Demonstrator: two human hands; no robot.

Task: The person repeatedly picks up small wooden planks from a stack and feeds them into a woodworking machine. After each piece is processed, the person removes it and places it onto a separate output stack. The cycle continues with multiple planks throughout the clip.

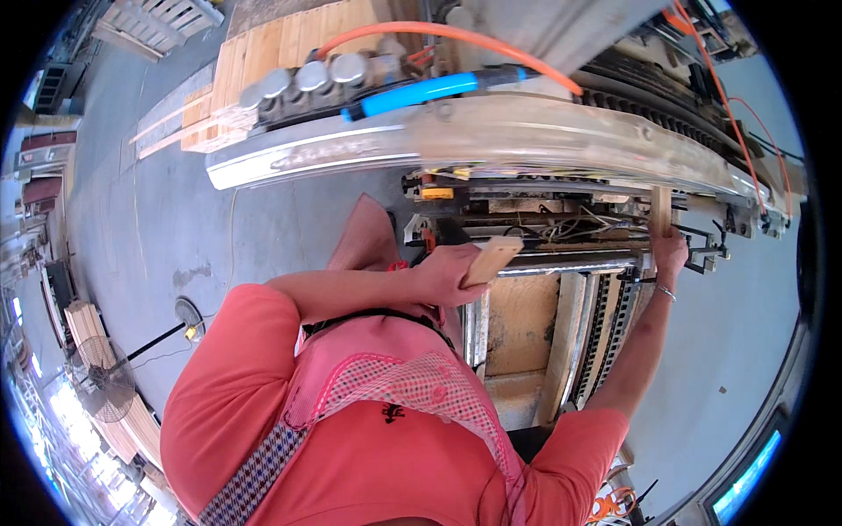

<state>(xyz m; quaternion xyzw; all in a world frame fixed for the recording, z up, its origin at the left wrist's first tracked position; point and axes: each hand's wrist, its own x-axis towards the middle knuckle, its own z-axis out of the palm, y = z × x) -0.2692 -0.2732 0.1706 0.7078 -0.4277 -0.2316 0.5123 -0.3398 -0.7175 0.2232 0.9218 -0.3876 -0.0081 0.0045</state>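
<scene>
My left hand (443,273) is closed around a short, pale wooden piece (498,255) in front of my body, and its end with small dark holes sticks out past the fingers. Farther out to the right, my right hand (670,252) grips a wooden strip (660,207). That strip points away from me, its far end close to the long metal beam (351,149) of a machine. Beside my right hand is a black metal bracket (704,248). The parts of both wooden pieces inside my fingers are hidden.
An orange hose (438,31) and a bright blue tube (421,95) run above the beam. Stacked pale boards (289,39) lie at the far left. A wooden panel (524,324) and dark chain-like tracks (600,329) are below my hands. A fan (103,377) stands left.
</scene>
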